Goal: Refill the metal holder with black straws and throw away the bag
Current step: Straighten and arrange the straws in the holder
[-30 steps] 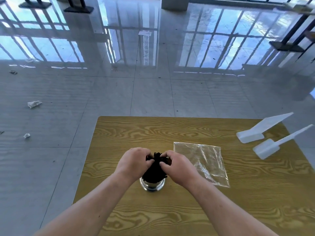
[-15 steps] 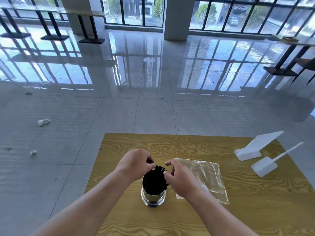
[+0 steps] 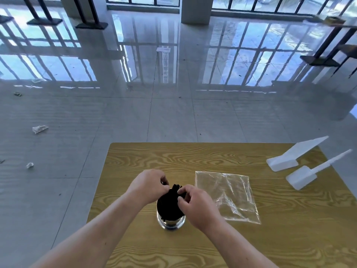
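Black straws (image 3: 169,203) fill the metal holder (image 3: 171,221), which stands upright on a wooden table (image 3: 212,244), nearer the table's left edge than its right and about midway between the far and near edges. The table is the largest thing here, its yellow grain running side to side, with glossy grey floor tiles (image 3: 96,132) beyond its far and left edges. A clear plastic bag (image 3: 229,196) lies flat and empty on the table just to the right of the holder, its near corner reaching toward the right edge. In the far right corner sit two white plastic scoop-like pieces (image 3: 286,161), one behind the other, their long handles pointing out past the table's right edge. The left hand (image 3: 149,185) curls around the top of the straw bundle from the left, fingers bent and pressed against the straws. The right hand (image 3: 197,204) closes on the bundle from the right, thumb and fingertips pinching at the straw tips above the holder's rim. Both forearms reach in from the near edge. The holder's shiny base shows below the hands, touching the table. On the floor to the left lie two small crumpled white scraps (image 3: 39,129), well apart from the table.
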The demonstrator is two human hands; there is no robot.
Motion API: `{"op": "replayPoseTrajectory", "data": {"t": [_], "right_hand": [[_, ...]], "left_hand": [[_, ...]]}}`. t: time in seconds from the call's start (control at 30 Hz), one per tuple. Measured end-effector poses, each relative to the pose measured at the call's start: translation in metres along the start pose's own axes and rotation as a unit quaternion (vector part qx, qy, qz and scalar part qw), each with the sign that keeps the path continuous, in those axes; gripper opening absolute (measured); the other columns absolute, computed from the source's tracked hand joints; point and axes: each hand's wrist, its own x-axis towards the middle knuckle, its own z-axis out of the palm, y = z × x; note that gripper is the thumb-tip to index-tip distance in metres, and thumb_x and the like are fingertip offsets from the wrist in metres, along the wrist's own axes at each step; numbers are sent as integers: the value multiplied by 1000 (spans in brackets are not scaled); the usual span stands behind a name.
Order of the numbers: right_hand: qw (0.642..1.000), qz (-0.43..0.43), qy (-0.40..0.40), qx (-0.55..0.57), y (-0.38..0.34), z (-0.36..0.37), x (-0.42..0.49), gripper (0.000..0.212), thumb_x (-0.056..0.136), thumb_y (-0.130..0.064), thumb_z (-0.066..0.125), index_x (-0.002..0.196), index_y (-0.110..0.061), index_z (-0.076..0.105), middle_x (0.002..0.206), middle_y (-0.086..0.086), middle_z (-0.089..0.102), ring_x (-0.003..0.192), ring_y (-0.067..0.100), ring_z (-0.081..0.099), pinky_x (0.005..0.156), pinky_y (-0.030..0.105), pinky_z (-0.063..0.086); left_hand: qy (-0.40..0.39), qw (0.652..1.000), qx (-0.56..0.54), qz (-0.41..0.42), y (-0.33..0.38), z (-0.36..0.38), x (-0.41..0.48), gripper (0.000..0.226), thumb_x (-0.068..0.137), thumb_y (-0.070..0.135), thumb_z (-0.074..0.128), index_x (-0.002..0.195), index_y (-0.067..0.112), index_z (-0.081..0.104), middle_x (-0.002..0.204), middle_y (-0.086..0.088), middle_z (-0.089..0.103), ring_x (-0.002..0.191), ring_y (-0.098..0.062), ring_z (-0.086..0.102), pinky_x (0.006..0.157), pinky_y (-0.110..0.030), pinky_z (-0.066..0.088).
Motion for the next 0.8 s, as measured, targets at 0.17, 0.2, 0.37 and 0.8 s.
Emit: {"op": "replayPoseTrajectory", "data": {"t": [0.17,0.2,0.37,0.8], "right_hand": [[1000,-7,-7,-17,-12,-9,-3,23,91,-44,58,109,-36,71,77,-17,69,72,1,65,59,17,46],[1000,-7,-7,-18,-13,-10,-3,23,91,-44,59,109,-35,71,77,-17,69,72,0,65,60,18,48],[1000,-1,-5,-25,-14,-7,0,28,87,-46,60,111,-38,71,76,-18,70,77,-5,64,57,17,48],[993,-35,-17,-113,-40,6,14,16,94,-29,55,94,-23,70,82,-4,74,77,23,68,64,40,57]], "left_hand": [[16,1000,7,16,4,-4,-11,8,82,38,68,79,33,74,78,16,71,73,-1,67,62,-25,56],[16,1000,10,18,5,-5,-13,10,82,38,67,80,33,74,79,16,72,74,-2,67,63,-25,56],[25,999,12,21,3,-2,-15,12,83,39,66,83,32,76,79,15,72,76,-3,67,65,-27,59],[-20,969,-244,-6,-12,7,-27,18,82,45,85,87,30,77,78,9,80,69,-9,75,68,-32,65]]}}
